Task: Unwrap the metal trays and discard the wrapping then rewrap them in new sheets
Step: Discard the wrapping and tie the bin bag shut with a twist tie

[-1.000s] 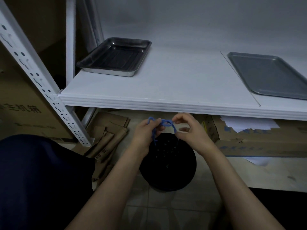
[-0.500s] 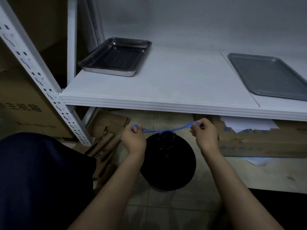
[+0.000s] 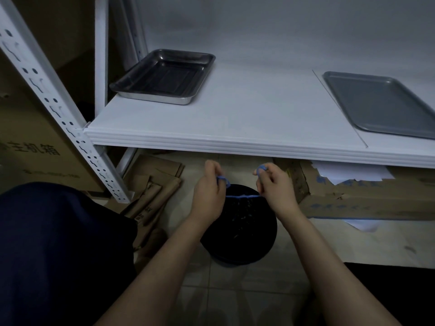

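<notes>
The light is dim and bluish. The white shelf (image 3: 235,118) catches most of it, perhaps from above, and the left metal tray (image 3: 162,76) shows faint glints. Beneath the shelf, the black bin (image 3: 237,231) sinks into shadow. Straight edges bow slightly.

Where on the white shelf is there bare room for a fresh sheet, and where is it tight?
Widest bare patch: the shelf middle, between the deep tray at left and the flat tray at right, through to the front edge. Crowded below: the black bag, the left hand and right hand gripping its blue drawstring, flattened cardboard, a carton.
</notes>
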